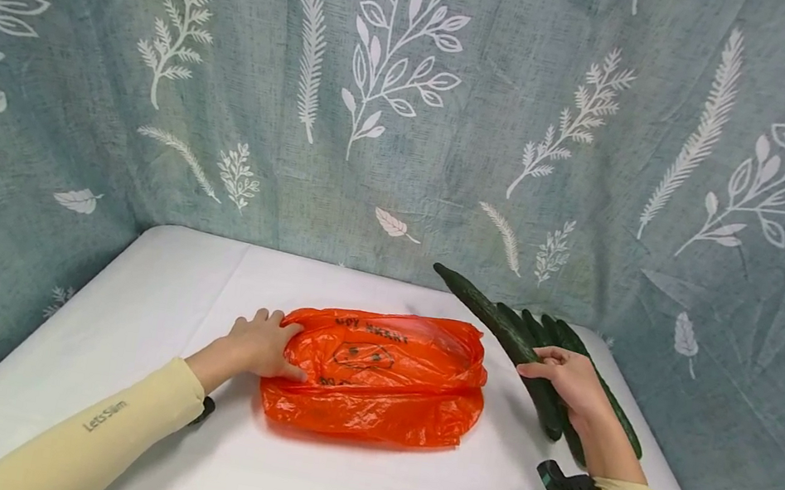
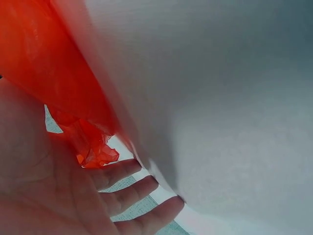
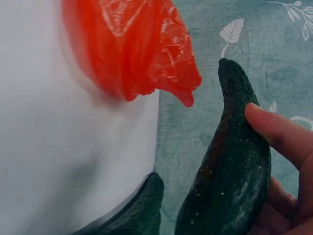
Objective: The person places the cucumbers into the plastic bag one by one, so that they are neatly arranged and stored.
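Note:
A red-orange plastic bag (image 1: 375, 368) with dark printing lies across the middle of the white table. At its left end my left hand (image 1: 265, 344) rests against it, thumb on the front; the left wrist view shows the fingers straight and spread. My right hand (image 1: 565, 382) pinches a long dark green cucumber (image 1: 501, 327) between thumb and fingers, raised and tilted with its far tip toward the upper left. Several more cucumbers (image 1: 614, 406) lie beneath and beside that hand. In the right wrist view, the held cucumber (image 3: 227, 166) is apart from the bag (image 3: 127, 44).
The white tabletop (image 1: 313, 485) carries the bag and cucumbers. A grey-green curtain (image 1: 433, 226) with white leaf patterns stands along the table's back and sides. Dark wrist-worn devices (image 1: 566, 480) sit under both cream sleeves (image 1: 119, 424).

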{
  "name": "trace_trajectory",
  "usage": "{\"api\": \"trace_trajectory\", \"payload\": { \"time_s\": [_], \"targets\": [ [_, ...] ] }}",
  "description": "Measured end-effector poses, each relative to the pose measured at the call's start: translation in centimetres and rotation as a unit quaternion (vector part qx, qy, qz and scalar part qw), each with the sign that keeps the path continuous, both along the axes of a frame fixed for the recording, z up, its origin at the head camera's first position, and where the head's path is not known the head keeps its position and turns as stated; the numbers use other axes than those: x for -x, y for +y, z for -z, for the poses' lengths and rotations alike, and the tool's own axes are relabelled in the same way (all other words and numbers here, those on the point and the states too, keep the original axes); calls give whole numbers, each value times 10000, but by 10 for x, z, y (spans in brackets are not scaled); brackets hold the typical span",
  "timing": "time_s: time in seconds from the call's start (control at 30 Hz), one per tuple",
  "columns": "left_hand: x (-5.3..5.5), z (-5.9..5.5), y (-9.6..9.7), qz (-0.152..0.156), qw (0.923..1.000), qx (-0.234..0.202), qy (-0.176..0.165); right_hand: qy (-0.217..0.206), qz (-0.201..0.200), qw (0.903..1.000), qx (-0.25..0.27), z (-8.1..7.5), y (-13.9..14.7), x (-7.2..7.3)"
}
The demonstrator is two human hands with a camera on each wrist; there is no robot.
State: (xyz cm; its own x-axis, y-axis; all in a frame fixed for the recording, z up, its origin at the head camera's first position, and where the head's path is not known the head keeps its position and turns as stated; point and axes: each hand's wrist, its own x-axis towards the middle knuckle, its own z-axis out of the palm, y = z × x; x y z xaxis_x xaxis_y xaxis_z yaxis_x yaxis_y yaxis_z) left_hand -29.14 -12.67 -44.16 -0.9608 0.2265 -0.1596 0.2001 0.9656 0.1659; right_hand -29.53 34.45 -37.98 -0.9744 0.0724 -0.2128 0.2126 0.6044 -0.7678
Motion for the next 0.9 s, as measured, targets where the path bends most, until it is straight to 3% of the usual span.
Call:
{"api": "trace_trajectory", "payload": {
  "time_s": [0.17,0.47,0.9],
  "targets": [
    [2,0,0,12,10000,-38,-8,242,-307,9989,-249,-7,-7,5],
    [3,-3,2,47,10000,-54,-6,306,-903,9939,-554,-17,-24,14],
    [1,-1,-1,3,10000,-46,-49,412,-2159,9747,-416,-21,-61,32]
  ]
}}
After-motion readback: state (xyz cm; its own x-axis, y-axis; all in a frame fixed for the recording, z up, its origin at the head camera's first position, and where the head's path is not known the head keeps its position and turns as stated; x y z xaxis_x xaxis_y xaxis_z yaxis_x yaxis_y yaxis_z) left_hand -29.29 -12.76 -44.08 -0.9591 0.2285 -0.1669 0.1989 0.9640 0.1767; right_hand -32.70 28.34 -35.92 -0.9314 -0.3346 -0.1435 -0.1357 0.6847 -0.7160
